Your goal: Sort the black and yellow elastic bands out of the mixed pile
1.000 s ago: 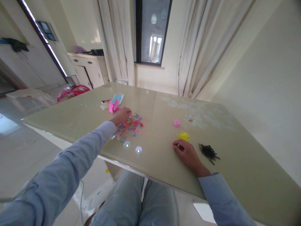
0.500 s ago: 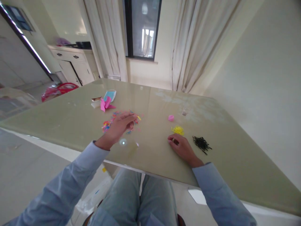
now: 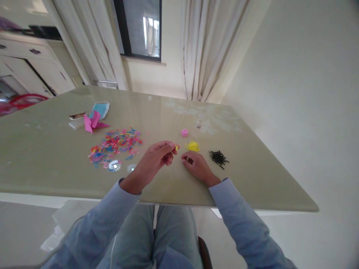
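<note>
My left hand pinches a small yellow piece between thumb and fingertips, over the table's middle. Just right of it, my right hand rests on the table with its fingers curled; whether anything is inside them is too small to tell. Beyond the right hand lies a small yellow pile, with a pink ring-shaped item behind it. A pile of black pieces sits to the right. Many mixed-colour small pieces are spread left of my left hand.
A pink folded paper, a blue mask and a small packet lie at the table's back left. A small clear item is behind the yellow pile. The table's front edge runs above my legs.
My left hand has moved right, from over the mixed-colour pieces to beside my right hand, carrying the yellow piece. The view has turned toward the right. My right hand stays near the yellow pile.
</note>
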`<state>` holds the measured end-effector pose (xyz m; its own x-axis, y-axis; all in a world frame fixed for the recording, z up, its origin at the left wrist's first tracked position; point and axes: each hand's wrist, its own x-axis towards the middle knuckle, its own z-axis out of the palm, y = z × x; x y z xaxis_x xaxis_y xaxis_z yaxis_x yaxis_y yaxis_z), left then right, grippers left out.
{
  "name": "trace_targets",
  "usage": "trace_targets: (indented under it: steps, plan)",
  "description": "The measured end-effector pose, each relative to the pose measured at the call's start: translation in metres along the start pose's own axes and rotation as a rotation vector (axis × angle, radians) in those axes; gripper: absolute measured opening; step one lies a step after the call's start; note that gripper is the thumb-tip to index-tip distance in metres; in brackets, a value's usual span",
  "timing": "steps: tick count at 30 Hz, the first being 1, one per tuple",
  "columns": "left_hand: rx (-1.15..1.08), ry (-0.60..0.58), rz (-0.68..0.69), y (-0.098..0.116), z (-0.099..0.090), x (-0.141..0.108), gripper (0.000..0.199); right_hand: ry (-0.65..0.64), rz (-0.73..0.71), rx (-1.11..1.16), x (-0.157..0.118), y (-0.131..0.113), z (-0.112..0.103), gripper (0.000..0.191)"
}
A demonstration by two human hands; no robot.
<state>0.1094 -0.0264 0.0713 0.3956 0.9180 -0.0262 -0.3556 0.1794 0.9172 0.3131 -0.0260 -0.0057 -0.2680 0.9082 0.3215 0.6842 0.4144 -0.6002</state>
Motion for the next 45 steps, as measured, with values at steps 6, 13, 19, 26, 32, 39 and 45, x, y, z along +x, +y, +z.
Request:
trace_targets:
  steps: [6, 13, 19, 26, 32, 39, 45]
  plan:
    - [0.067, 0.017, 0.026, -0.012, 0.012, 0.022, 0.027, 0.001, -0.017, -0.009, 0.0, 0.003, 0.002, 0.009]
    - [0.487, 0.062, 0.183, -0.038, 0.025, 0.081, 0.02, -0.008, 0.008, -0.018, 0.0, 0.004, 0.002, 0.01]
    - [0.849, 0.028, 0.265, -0.065, 0.023, 0.115, 0.014, 0.0, 0.016, 0.027, 0.002, 0.005, 0.004, 0.01]
    - [0.887, 0.031, 0.193, -0.071, 0.011, 0.122, 0.018, -0.009, 0.006, 0.014, 0.002, 0.006, 0.004, 0.009]
    - [0.782, 0.077, 0.161, -0.054, -0.001, 0.103, 0.019, -0.018, 0.005, 0.04, 0.001, 0.004, 0.001, 0.009]
    - [0.784, 0.05, 0.116, -0.035, -0.052, 0.042, 0.027, 0.003, 0.004, 0.031, 0.0, 0.006, -0.001, 0.01]
    - [0.868, 0.133, 0.174, -0.032, -0.107, -0.01, 0.03, 0.023, 0.073, 0.019, 0.002, 0.008, -0.002, 0.015]
